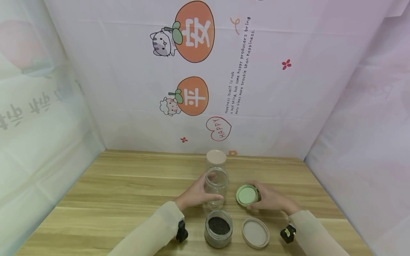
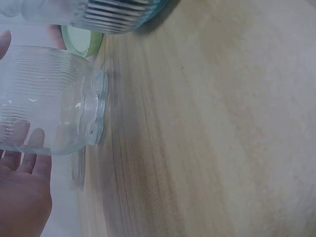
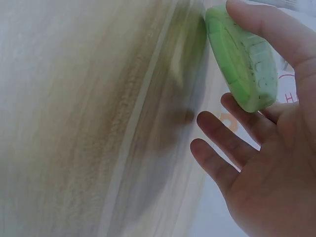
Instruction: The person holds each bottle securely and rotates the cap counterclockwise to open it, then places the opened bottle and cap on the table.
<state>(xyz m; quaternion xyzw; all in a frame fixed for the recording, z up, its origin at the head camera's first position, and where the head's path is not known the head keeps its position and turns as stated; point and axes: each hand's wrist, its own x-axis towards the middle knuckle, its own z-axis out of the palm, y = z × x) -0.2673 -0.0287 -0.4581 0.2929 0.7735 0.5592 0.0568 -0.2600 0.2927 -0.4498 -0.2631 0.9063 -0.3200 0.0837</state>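
The green lid (image 1: 247, 196) is pinched between the thumb and index finger of the right hand (image 1: 272, 198), while the remaining fingers (image 3: 217, 163) are spread away from it. In the right wrist view the lid is seen held above the tabletop (image 1: 153, 170), tilted. The side of a clear glass jar (image 1: 218, 185) is gripped by the left hand (image 1: 196, 195), the thumb being laid across its front and the other fingers set behind it. The jar is kept upright and uncovered, to the left of the green lid; whether its base is touching the tabletop cannot be told. Nearer the wearer, a shorter glass jar (image 1: 219, 227), partly filled with dark contents, is placed upright, and a beige lid (image 1: 255, 233) is laid flat to its right. Behind the gripped jar, a container with a beige top (image 1: 216, 157) is partly hidden. The tabletop is backed by a printed cloth (image 1: 134, 89).
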